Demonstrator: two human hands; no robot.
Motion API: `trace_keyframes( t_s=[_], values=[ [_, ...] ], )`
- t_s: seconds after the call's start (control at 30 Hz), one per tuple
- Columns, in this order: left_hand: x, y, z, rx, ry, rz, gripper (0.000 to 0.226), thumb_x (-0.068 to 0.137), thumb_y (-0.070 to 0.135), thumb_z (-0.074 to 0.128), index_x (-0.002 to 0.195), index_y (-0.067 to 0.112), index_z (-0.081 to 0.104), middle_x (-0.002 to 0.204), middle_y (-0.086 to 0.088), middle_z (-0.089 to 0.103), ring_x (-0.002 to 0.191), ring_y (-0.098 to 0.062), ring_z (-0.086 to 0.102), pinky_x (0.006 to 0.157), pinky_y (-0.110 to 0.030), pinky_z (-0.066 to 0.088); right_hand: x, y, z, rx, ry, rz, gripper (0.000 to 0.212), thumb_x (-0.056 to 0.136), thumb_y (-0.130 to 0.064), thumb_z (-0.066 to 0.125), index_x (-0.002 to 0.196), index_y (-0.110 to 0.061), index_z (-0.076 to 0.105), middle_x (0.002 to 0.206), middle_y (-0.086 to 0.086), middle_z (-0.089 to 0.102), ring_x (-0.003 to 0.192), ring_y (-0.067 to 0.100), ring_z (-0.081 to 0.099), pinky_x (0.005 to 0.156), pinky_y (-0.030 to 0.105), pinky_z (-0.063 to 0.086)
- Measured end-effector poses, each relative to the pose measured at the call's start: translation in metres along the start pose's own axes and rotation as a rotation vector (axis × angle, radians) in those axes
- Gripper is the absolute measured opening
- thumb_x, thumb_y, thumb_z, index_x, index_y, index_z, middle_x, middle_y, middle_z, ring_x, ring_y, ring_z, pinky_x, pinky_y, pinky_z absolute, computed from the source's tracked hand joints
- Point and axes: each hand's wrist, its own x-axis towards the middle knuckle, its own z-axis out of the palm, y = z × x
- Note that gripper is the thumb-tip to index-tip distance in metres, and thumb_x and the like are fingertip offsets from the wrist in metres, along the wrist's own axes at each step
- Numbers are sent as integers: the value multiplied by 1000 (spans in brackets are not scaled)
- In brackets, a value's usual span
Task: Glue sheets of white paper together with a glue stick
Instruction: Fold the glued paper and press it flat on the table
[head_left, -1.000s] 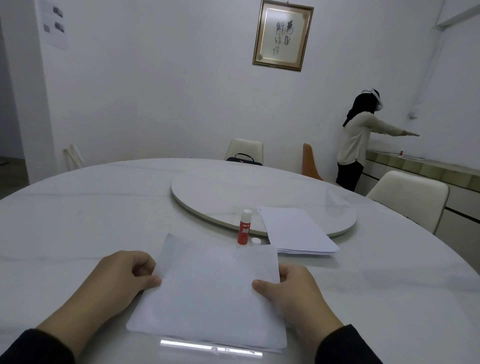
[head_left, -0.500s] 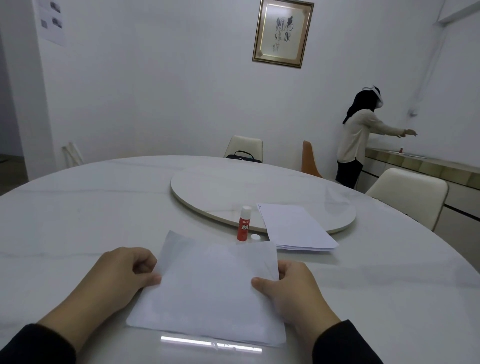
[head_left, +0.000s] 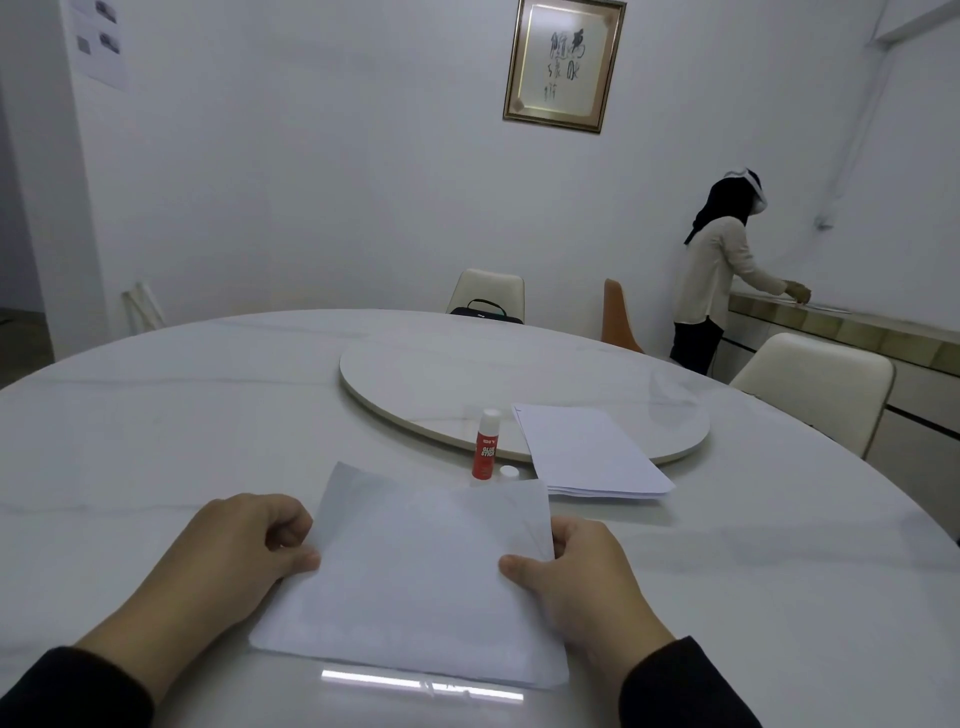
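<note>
White paper sheets (head_left: 415, 582) lie near the front edge of the round white table (head_left: 156, 441), slightly lifted at the far side. My left hand (head_left: 244, 551) pinches their left edge, thumb on top. On the right edge my right hand (head_left: 576, 577) grips them, thumb over the paper. A red glue stick (head_left: 485, 444) stands upright and uncapped just beyond the sheets, its white cap (head_left: 508, 472) beside it. A stack of white paper (head_left: 587, 452) rests to the right, partly on the turntable.
A round turntable (head_left: 441, 374) fills the table's middle. Chairs stand at the far side (head_left: 488, 291) and at the right (head_left: 815, 384). Another person (head_left: 722, 275) stands at a counter (head_left: 857, 327) at the back right.
The sheets and both hands have barely moved. The person at the back right lowered an outstretched arm to the counter. My view dipped slightly.
</note>
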Motion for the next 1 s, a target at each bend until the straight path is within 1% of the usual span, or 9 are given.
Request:
trace_keyframes(
  t_s=[0.27, 0.37, 0.47, 0.6, 0.67, 0.73, 0.83, 0.9, 1.0],
  values=[
    [-1, 1, 1, 32, 17, 14, 28, 68, 19, 79, 54, 25, 55, 58, 6, 58, 57, -7, 50, 51, -20, 32, -1, -1, 0, -44, 20, -26, 24, 73, -18, 77, 94, -11, 69, 93, 1, 73, 84, 19, 69, 81, 39, 58],
    [-1, 1, 4, 24, 18, -6, 20, 72, 20, 77, 71, 29, 59, 73, 11, 61, 65, -6, 52, 54, -17, 34, -2, 0, 2, -107, 54, -56, 23, 71, -20, 77, 90, -11, 68, 87, -1, 70, 79, 15, 66, 74, 33, 58],
    [1, -1, 6, 10, -11, -54, 36, 76, 25, 73, 99, 36, 48, 94, 13, 55, 82, -8, 51, 64, -20, 37, -2, 1, 5, -203, 94, -82, 27, 68, -24, 78, 87, -11, 65, 82, -2, 66, 70, 9, 60, 62, 22, 52],
    [3, -3, 8, 143, -84, 13, 26, 86, 30, 62, 96, 50, 50, 105, 15, 51, 105, -12, 46, 90, -28, 42, 0, 4, 3, -202, 107, -68, 37, 65, -31, 83, 90, -23, 57, 79, -13, 56, 66, 3, 54, 51, 10, 38],
    [3, -3, 11, 210, -96, 32, 21, 89, 32, 55, 98, 50, 55, 111, 14, 50, 111, -12, 43, 96, -29, 41, 1, 5, 2, -226, 113, -45, 56, 63, -36, 85, 107, -25, 52, 90, -12, 55, 77, 4, 55, 61, 11, 41],
    [6, -5, 14, 280, -107, 53, 22, 92, 32, 48, 105, 48, 56, 116, 14, 49, 112, -12, 40, 96, -27, 40, 2, 6, 0, -304, 168, -63, 79, 60, -45, 85, 124, -24, 45, 113, -6, 52, 103, 12, 53, 85, 20, 44],
    [7, -2, 12, 203, -79, 114, 23, 95, 33, 44, 112, 41, 56, 122, 12, 46, 120, -12, 35, 99, -25, 36, -5, -4, -7, -345, 238, -333, 83, 61, -72, 67, 129, -32, 41, 119, -16, 39, 119, 7, 40, 100, 24, 36],
    [7, 4, 10, 84, -55, 193, 39, 91, 49, 40, 128, 40, 45, 133, 19, 37, 130, -6, 24, 108, -25, 26, -8, -16, -6, -317, 64, -523, 84, 60, -85, 51, 131, -45, 35, 128, -27, 32, 124, -4, 28, 103, 21, 28],
    [4, 24, 15, 106, -246, 324, 82, 67, 81, 19, 142, 49, 8, 143, 35, 2, 136, 9, -6, 115, -25, 4, -7, -22, 8, -444, -292, -575, 106, 55, -92, 44, 146, -48, 10, 154, -31, -1, 140, -6, -3, 114, 28, 10]
  ],
)
